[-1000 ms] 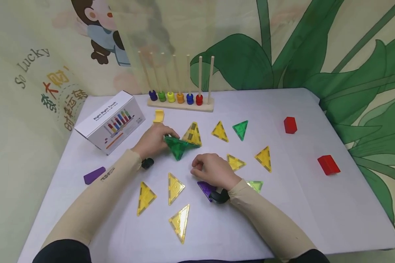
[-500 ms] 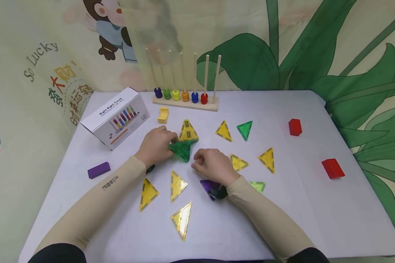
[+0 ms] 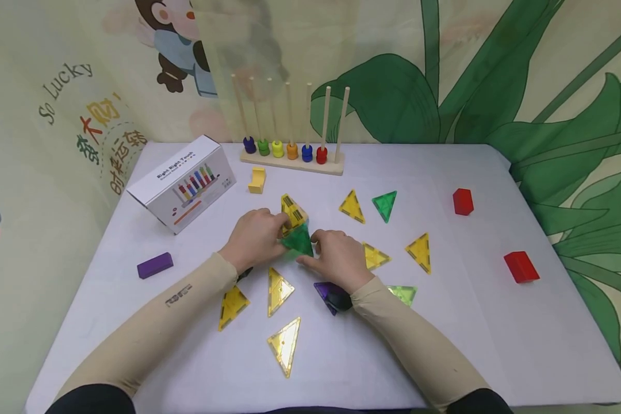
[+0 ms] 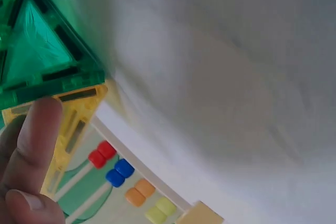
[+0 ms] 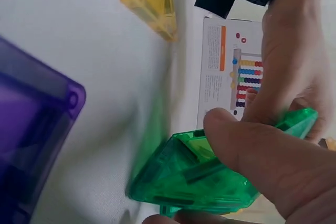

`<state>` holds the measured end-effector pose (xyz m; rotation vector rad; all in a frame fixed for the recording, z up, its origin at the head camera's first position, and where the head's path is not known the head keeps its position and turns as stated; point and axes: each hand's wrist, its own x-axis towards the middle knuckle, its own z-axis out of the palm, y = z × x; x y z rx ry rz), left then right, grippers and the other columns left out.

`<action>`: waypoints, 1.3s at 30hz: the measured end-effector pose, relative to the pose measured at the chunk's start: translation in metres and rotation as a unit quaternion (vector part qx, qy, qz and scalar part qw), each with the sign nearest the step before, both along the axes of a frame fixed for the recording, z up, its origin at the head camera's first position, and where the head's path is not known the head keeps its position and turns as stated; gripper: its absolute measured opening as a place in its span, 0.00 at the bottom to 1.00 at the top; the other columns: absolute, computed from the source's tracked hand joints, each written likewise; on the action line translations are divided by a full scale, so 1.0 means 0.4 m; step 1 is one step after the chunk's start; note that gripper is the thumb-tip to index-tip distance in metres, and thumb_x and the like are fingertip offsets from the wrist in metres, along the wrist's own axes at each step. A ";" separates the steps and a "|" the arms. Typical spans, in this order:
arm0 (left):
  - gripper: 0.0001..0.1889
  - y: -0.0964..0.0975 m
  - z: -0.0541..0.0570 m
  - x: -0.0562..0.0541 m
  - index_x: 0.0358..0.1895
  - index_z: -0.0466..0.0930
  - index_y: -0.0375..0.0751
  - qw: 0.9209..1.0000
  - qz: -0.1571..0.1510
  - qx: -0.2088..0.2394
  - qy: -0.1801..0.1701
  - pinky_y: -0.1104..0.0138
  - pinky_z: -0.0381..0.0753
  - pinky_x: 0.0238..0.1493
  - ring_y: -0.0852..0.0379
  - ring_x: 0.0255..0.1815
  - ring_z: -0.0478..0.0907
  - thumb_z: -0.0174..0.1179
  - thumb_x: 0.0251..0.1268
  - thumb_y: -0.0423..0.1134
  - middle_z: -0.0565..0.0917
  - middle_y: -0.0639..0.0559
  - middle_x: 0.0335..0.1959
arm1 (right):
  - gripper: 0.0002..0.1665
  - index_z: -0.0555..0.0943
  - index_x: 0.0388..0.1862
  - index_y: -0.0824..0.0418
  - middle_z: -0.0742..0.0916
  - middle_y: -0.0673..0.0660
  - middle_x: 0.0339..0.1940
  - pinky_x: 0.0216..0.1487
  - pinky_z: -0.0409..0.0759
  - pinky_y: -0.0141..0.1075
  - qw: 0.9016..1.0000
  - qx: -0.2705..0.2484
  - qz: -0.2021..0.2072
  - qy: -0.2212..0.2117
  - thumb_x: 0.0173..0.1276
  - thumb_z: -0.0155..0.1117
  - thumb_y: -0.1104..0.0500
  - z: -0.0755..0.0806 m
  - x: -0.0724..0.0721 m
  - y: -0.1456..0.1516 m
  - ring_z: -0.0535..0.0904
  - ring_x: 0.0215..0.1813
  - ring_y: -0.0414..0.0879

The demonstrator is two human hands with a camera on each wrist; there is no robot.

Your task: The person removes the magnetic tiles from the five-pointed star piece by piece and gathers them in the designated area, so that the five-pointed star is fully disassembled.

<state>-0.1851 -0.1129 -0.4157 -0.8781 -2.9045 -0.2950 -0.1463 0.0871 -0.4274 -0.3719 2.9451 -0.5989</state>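
My left hand [image 3: 256,238] grips a joined piece of translucent magnetic tiles, with green triangles [image 3: 299,240] at the near side and yellow triangles [image 3: 293,214] behind. From the other side my right hand [image 3: 341,261] pinches the green part. In the right wrist view its thumb lies over the green tiles [image 5: 205,177], fingertips beneath, with the left hand [image 5: 296,56] beyond. The left wrist view shows fingers [image 4: 44,145] against the yellow tile [image 4: 73,124], under a green triangle [image 4: 42,45]. Below the right wrist lies a purple triangle tile [image 3: 323,293], partly covered.
Loose yellow triangle tiles [image 3: 286,348] and a green one [image 3: 385,204] lie around the hands. At the back stand a wooden peg rack [image 3: 295,164] with coloured beads and a white box [image 3: 183,181]. Red blocks [image 3: 463,202], a purple block [image 3: 155,265] and a yellow block [image 3: 257,180] sit farther out.
The left hand has moved right and nearer, turning the tile piece so that its green part meets the right hand. The right hand now takes hold of it.
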 end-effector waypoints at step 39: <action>0.09 0.017 -0.022 0.010 0.39 0.85 0.44 0.998 0.035 0.044 -0.020 0.63 0.80 0.37 0.54 0.33 0.77 0.75 0.59 0.37 0.91 0.52 0.34 | 0.07 0.81 0.28 0.57 0.71 0.46 0.13 0.19 0.58 0.31 0.996 -0.082 -0.019 -0.016 0.64 0.68 0.56 -0.016 -0.002 0.046 0.65 0.18 0.39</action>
